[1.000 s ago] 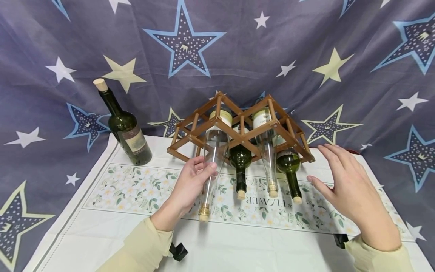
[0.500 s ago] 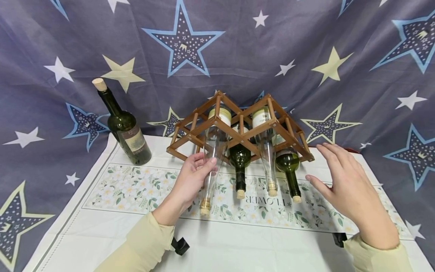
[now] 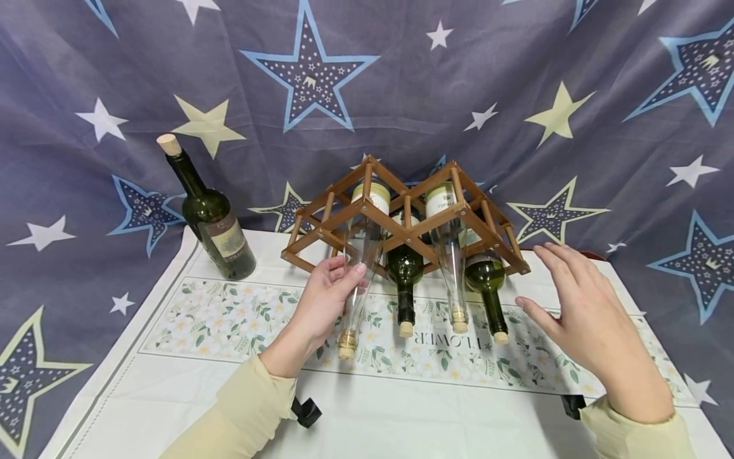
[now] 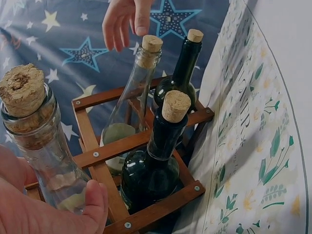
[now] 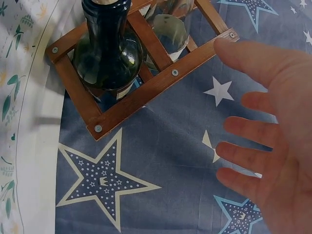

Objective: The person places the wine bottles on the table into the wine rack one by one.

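In front of a star-patterned curtain [image 3: 401,127], on a white tablecloth [image 3: 413,421] with a floral band [image 3: 229,325], the clear bottle [image 3: 362,247] rests in the wooden rack [image 3: 406,233], leftmost of four, neck outward; the thumb and fingers of the left hand [image 3: 323,303] curl around it. The right hand [image 3: 593,315] is beside the rack's right end, fingers spread; a dark green bottle [image 3: 213,217] stands left of the rack. Relative to one second earlier, the clear bottle's cork [image 3: 346,352] is nearer the rack.
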The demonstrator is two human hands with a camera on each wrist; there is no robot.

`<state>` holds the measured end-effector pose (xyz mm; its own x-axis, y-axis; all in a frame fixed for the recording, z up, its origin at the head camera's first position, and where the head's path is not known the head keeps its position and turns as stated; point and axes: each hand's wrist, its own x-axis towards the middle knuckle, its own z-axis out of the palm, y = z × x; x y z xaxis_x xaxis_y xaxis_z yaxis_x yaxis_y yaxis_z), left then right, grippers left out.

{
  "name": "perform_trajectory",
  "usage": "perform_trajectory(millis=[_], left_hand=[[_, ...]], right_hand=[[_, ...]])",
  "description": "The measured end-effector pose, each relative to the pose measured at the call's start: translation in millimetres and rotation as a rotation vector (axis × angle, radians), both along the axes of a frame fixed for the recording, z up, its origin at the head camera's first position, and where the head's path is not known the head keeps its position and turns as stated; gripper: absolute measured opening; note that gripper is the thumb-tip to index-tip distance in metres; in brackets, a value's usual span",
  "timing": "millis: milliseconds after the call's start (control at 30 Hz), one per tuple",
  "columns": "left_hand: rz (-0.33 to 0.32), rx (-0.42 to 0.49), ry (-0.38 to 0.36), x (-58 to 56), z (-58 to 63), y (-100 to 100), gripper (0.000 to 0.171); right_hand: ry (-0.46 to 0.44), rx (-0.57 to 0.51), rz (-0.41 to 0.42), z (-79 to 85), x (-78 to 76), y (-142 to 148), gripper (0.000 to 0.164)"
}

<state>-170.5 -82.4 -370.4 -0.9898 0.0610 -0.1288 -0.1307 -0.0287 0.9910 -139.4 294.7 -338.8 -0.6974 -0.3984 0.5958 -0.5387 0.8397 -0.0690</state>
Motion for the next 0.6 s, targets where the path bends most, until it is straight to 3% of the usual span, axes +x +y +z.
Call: perform_trajectory(millis=[600], left_hand=[[0.007, 0.06, 0.002, -2.9, 2.3, 3.2, 0.075]], right_hand=[[0.006, -0.003, 0.004, 0.0, 0.3, -0.7, 0.08]])
